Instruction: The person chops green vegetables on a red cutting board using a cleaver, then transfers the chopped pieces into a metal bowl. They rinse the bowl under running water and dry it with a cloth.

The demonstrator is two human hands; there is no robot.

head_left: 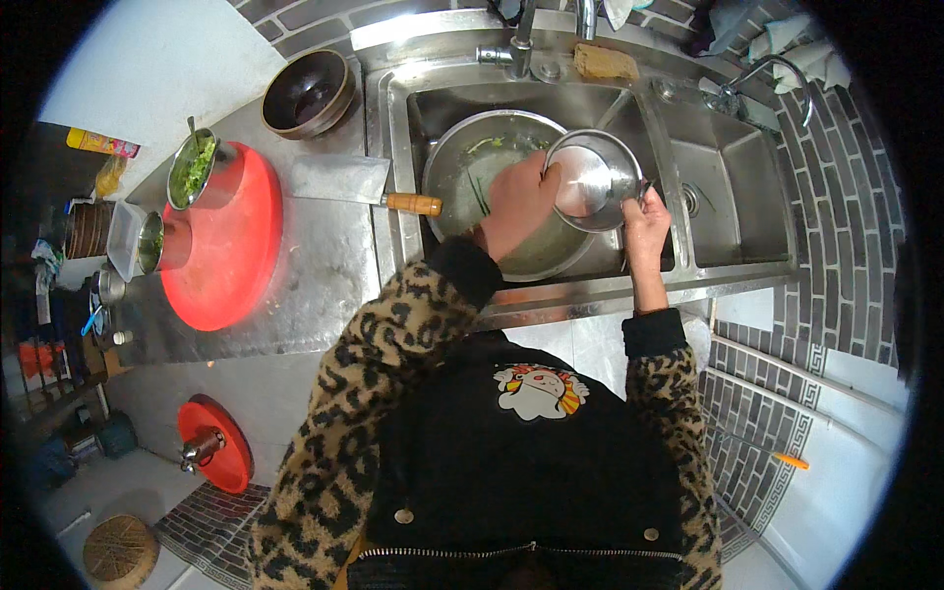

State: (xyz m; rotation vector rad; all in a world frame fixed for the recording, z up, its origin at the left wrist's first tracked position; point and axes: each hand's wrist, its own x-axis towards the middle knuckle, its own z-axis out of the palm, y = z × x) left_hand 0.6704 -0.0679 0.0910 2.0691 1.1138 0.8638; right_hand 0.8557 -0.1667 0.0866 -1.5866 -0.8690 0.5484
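Over the left sink, a small steel bowl (598, 162) is tilted so that its shiny inside shows. My right hand (646, 224) grips its right rim. At the opposite rim is my left hand (521, 202), its fingers closed against the bowl's edge; some of them are hidden. Under both hands, a large round steel basin (442, 177) sits in the sink with cloudy water and a few green scraps in it. A cleaver (339, 179) with a wooden handle lies on the counter left of the sink.
A red round board (236, 265) on the steel counter (324, 285) carries metal bowls, one holding chopped greens (192, 169). Behind the cleaver stands a brown bowl (309, 93). A faucet (521, 44) rises behind the basin, and a second sink (737, 187) adjoins on the right.
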